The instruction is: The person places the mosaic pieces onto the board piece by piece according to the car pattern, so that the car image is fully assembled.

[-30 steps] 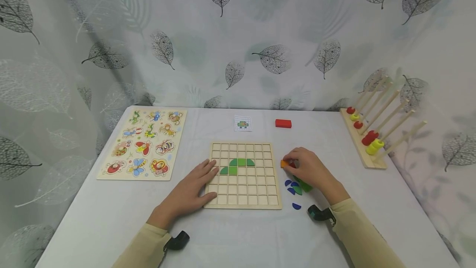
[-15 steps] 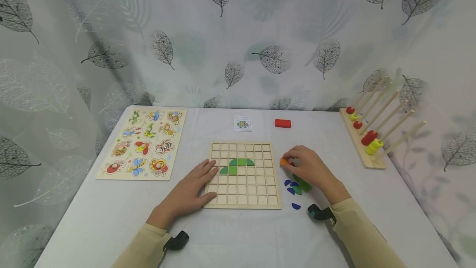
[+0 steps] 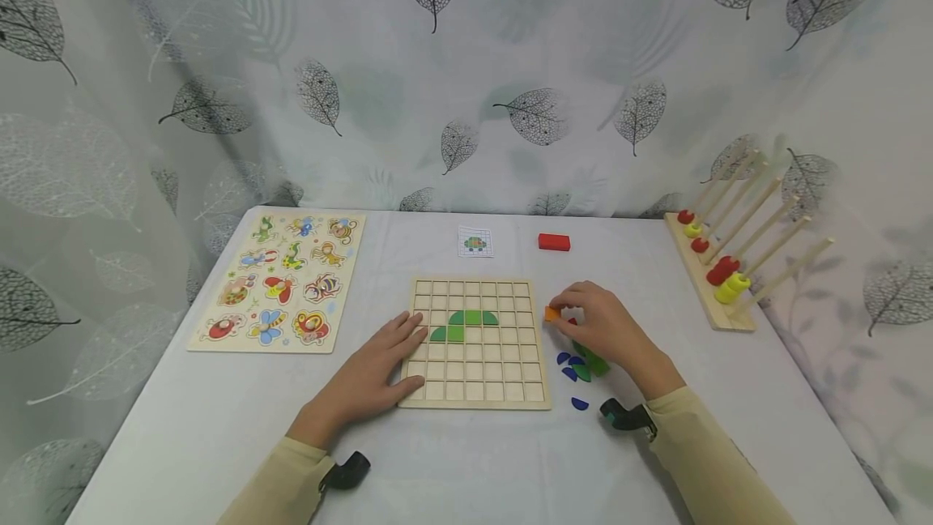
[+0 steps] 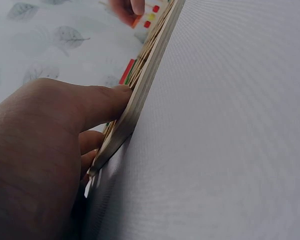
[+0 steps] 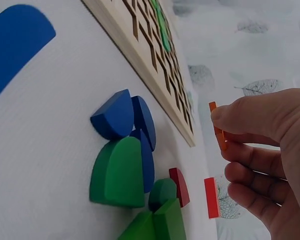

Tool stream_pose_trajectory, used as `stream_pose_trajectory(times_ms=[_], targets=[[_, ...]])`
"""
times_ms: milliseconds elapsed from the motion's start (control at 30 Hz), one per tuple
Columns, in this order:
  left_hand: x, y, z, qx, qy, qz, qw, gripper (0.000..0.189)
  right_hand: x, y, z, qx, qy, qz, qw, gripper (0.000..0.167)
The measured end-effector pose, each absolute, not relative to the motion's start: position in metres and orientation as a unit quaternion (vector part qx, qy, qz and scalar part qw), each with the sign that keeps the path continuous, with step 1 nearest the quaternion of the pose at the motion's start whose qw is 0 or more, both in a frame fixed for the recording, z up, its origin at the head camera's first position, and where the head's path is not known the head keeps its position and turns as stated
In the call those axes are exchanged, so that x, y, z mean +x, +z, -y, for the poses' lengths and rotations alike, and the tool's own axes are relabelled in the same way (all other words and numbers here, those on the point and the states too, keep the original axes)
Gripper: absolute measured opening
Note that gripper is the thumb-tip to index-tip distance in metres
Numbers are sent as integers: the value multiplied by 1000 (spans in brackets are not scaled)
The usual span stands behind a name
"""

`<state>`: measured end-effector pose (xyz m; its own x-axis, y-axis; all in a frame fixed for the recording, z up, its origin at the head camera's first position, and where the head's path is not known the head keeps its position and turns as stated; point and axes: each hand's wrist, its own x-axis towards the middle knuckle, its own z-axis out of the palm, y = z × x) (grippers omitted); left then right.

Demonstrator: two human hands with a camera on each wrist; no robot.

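Observation:
My left hand (image 3: pixel 364 379) rests along the left edge of a wooden grid board (image 3: pixel 475 372), its fingers straight. In the left wrist view the thumb (image 4: pixel 107 102) lies against the board's edge. Beyond the board's right side my right hand (image 3: pixel 601 324) pinches an orange square tile (image 3: pixel 551 314) between thumb and fingers. The right wrist view shows this tile (image 5: pixel 221 139) edge-on, above the tabletop. Several green tiles (image 3: pixel 473 317) sit in the board's cells, some square and some rounded. Near the right hand lie loose blue pieces (image 5: pixel 115 116), green pieces (image 5: pixel 119 172) and a dark red piece (image 5: pixel 180 187).
Behind the board lie a small picture card (image 3: pixel 475 242) and a red block (image 3: pixel 554 242). An insect puzzle board (image 3: pixel 280 282) is at the left. A peg stand (image 3: pixel 710 290) with red and yellow beads is at the right. One blue half-round (image 3: pixel 579 403) lies apart.
My right hand has shifted slightly left and away from me with the orange tile, which is closer to the board's right edge. The left hand stays on the board.

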<state>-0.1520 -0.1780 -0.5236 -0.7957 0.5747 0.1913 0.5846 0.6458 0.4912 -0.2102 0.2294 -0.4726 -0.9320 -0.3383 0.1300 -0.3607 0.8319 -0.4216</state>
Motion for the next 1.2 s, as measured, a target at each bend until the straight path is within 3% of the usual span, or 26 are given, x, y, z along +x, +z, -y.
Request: stream_pose_trajectory(times_ms=[1200], targets=[[-153, -525, 179, -316, -276, 908, 2, 77, -206, -465, -211, 235, 250, 939, 27, 20]])
